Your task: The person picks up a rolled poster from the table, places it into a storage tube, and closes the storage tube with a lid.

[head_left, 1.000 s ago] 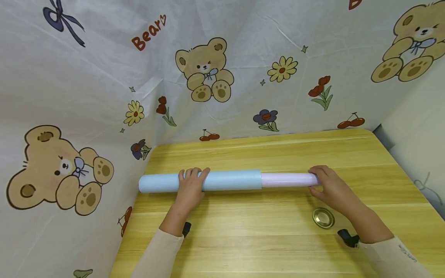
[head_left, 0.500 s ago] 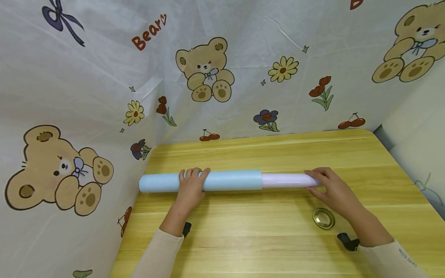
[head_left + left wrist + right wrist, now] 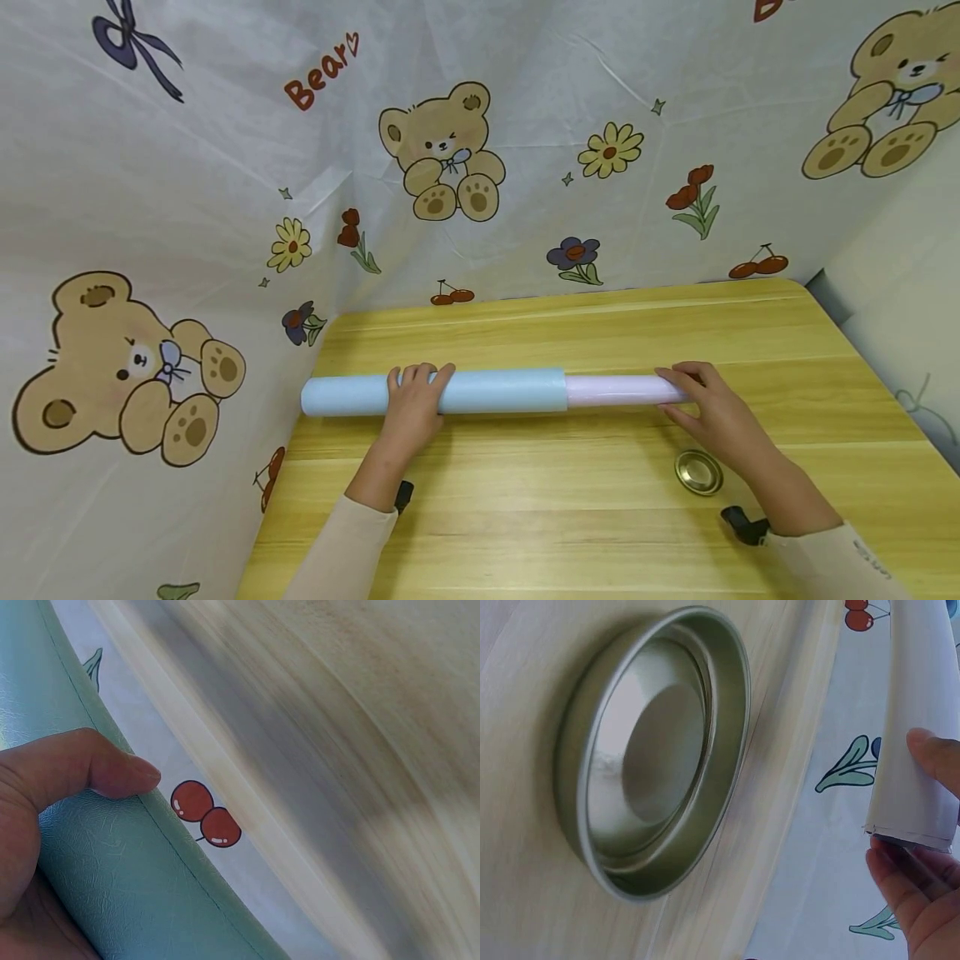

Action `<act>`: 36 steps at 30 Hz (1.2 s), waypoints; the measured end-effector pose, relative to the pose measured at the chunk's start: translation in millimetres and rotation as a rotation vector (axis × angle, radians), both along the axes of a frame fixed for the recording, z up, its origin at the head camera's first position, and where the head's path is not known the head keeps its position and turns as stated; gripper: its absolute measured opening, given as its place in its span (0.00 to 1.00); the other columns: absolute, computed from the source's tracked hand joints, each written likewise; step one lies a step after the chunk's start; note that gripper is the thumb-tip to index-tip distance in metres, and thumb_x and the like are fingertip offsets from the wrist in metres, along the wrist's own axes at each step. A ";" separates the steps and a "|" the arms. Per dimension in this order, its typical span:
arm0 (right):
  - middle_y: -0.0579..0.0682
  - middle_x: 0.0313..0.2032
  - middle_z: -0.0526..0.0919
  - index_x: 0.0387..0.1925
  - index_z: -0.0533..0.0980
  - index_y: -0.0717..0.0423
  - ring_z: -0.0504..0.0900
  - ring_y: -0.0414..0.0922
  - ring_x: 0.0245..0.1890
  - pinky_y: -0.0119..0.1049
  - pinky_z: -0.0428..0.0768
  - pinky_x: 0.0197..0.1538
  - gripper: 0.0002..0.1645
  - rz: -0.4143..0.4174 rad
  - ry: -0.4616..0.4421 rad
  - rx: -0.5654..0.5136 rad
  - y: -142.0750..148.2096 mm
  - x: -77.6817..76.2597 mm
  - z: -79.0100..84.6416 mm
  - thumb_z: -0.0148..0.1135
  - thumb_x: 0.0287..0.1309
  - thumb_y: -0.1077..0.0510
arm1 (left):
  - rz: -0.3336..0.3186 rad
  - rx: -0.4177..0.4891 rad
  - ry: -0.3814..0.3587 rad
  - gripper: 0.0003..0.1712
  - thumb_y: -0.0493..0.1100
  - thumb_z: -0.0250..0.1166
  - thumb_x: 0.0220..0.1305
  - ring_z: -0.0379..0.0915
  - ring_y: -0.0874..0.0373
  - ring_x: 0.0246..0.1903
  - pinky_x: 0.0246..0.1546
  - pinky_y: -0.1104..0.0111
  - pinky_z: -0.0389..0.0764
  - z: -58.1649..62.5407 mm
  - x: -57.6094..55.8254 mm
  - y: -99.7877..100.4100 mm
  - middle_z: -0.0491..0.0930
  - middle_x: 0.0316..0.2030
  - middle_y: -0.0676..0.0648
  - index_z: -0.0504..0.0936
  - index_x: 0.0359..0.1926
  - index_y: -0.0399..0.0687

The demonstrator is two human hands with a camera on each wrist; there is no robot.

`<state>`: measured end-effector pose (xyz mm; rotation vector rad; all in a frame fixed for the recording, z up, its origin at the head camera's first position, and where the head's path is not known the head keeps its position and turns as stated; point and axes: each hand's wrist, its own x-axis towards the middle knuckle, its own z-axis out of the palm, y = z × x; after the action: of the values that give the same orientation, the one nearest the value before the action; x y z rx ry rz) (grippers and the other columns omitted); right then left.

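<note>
In the head view a long light-blue tube [image 3: 502, 391] lies level across my front, with a narrower lilac tube [image 3: 611, 390] sticking out of its right end. My left hand [image 3: 414, 410] grips the blue tube left of its middle, fingers over the top. The left wrist view shows the left thumb [image 3: 124, 769] pressed along the tube's stitched-looking seam. At the lilac tube's outer end, my right hand [image 3: 712, 408] holds it between thumb and fingers. A finger and thumb lie on the tube's side in the right wrist view, other fingers curl by its open end [image 3: 911, 838].
A round gold-coloured metal lid [image 3: 698, 472] lies on the wooden table [image 3: 540, 508], just in front of the right hand. Behind and to the left hangs a white cloth [image 3: 525, 50] printed with bears and flowers. Black wrist-camera mounts [image 3: 744, 525] hang by both wrists.
The fingers of my right hand have shifted slightly further onto the lilac tube. Both tubes have slid a touch to the right. My left hand keeps its grip.
</note>
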<state>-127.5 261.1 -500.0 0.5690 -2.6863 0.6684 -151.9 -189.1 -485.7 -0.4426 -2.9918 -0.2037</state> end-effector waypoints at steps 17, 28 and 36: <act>0.63 0.55 0.74 0.62 0.74 0.65 0.80 0.59 0.48 0.58 0.82 0.45 0.37 -0.060 0.002 -0.076 -6.9 2.7 0.1 0.78 0.49 0.64 | -0.006 -0.006 0.002 0.49 0.37 0.80 0.49 0.67 0.40 0.63 0.69 0.37 0.55 -0.6 0.7 1.7 0.74 0.61 0.42 0.69 0.72 0.59; 0.62 0.55 0.76 0.66 0.71 0.64 0.79 0.55 0.50 0.04 0.60 0.52 0.39 -0.045 -0.057 -0.214 -13.4 4.0 -1.3 0.75 0.53 0.65 | -0.003 0.007 0.010 0.50 0.37 0.81 0.49 0.67 0.40 0.63 0.69 0.37 0.56 -3.0 2.4 2.4 0.74 0.60 0.42 0.69 0.72 0.59; 0.61 0.56 0.76 0.67 0.70 0.62 0.75 0.36 0.51 0.05 0.63 0.54 0.37 -0.038 -0.097 -0.282 -16.1 5.4 -4.2 0.73 0.57 0.63 | -0.005 0.008 0.014 0.49 0.37 0.80 0.49 0.67 0.40 0.62 0.67 0.39 0.58 -3.4 3.1 3.8 0.74 0.60 0.42 0.69 0.71 0.59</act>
<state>-122.1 245.0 -504.2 0.4193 -2.6162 1.0655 -148.9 -185.3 -489.2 -0.4483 -2.9755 -0.2116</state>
